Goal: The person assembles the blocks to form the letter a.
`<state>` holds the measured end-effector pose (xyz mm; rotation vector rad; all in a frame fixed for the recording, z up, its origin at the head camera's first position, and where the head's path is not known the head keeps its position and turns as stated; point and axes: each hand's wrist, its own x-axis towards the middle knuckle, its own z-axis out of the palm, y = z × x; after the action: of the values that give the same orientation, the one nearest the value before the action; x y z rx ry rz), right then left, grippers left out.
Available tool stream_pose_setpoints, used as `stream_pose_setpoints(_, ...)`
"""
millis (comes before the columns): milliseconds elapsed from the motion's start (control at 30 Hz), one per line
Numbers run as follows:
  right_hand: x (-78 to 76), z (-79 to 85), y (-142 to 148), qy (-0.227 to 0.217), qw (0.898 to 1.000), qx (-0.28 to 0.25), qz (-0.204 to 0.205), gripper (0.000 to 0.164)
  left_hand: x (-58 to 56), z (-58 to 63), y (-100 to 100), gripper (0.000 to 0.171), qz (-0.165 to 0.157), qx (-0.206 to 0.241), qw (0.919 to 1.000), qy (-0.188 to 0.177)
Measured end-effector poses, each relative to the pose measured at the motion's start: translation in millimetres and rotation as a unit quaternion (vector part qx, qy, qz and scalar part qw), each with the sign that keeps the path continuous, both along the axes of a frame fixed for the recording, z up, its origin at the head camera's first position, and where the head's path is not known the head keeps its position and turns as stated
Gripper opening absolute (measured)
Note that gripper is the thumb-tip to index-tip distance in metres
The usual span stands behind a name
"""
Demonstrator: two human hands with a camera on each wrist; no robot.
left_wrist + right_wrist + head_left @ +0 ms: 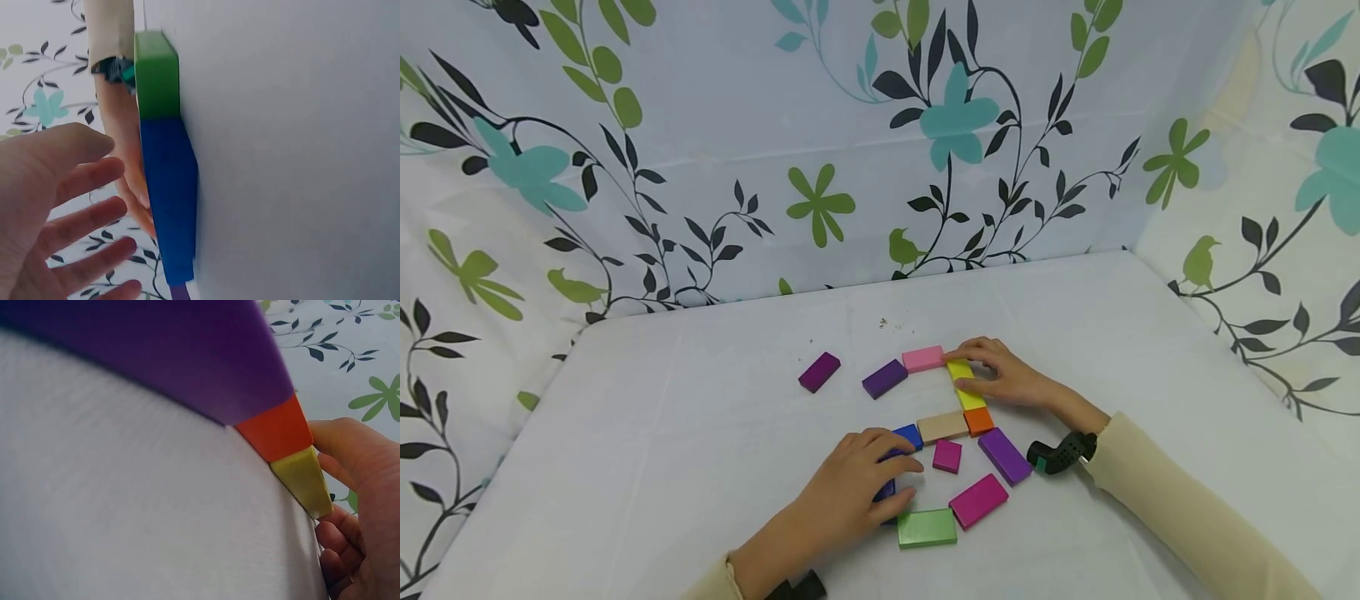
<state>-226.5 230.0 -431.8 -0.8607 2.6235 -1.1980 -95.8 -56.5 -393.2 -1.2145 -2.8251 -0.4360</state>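
Note:
My left hand (846,487) hovers beside the blue blocks (910,435) with its fingers loosely spread; in the left wrist view a gap shows between the fingertips and the blue block (169,194). A light green block (927,529) lies just past its thumb. At the upper right, my right hand (1011,375) pinches the yellow block (968,388), index finger at the far end and thumb on the side. The yellow block meets an orange block (979,422) at its near end, and a pink block (922,359) lies by its far end.
A tan block (943,427), a purple block (1004,457) and a magenta block (978,501) continue the curved row, with a small magenta block (947,456) inside it. Farther left lie a dark purple block (885,379) and a plum block (819,372). Patterned cloth (700,167) rises behind the white table.

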Motion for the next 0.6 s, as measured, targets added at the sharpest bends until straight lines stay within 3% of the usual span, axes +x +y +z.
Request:
stream_pose_setpoints(167, -0.3, -0.1, -0.3, -0.001, 1.0, 0.0, -0.001, 0.042, -5.5, -4.1, -8.8, 0.019, 0.031, -0.017, 0.9994, -0.003)
stream_pose_setpoints(333, 0.4, 0.4, -1.0, 0.0, 1.0, 0.003, -0.003, 0.042, -5.7, -5.1, -11.3, 0.019, 0.025, -0.006, 0.9997, 0.004)
stream_pose_setpoints(467, 0.3, 0.5, -0.9, -0.006, 1.0, 0.002, -0.006, 0.043, -4.8, -3.6, -10.5, 0.028, 0.0, -0.008, 0.9999, 0.014)
stream_pose_setpoints(600, -0.4, -0.2, -0.6, -0.001, 1.0, 0.008, -0.006, 0.043, -1.6, -0.7, -9.1, 0.035, -0.052, -0.017, 0.9985, 0.008)
